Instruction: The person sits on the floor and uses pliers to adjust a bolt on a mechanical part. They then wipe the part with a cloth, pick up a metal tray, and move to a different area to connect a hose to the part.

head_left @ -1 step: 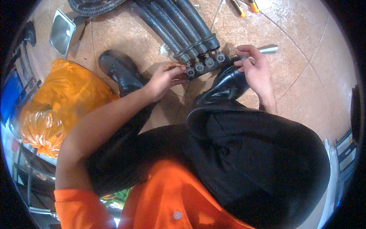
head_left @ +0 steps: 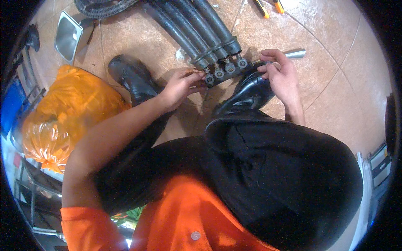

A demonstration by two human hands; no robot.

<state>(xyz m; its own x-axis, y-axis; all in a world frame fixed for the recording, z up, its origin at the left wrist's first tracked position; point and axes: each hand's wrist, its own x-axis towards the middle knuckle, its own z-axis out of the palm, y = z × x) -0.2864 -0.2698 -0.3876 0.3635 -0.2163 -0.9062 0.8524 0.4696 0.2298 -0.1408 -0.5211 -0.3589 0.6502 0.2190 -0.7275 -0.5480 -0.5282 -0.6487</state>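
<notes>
A set of several black metal tubes [head_left: 202, 30] lies on the floor ahead of me, ending in a dark manifold pipe [head_left: 229, 75] with round valve fittings [head_left: 230, 67] along it. My left hand [head_left: 181, 87] grips the manifold's left end, thumb and fingers closed around it. At the other end is my right hand [head_left: 281, 75], with fingers bent and thumb pressed in; what they hold is hidden. A flared silver metal piece [head_left: 295, 53] sticks out beyond that hand, and the rest of it is covered.
My black shoes [head_left: 133, 77] stand on the tiled floor [head_left: 335, 54], the right one just under the manifold. To the left are an orange plastic bag [head_left: 75, 113] and a steel pan [head_left: 68, 38]. A dark coiled hose [head_left: 104, 8] and yellow-black tools [head_left: 263, 9] lie farther off.
</notes>
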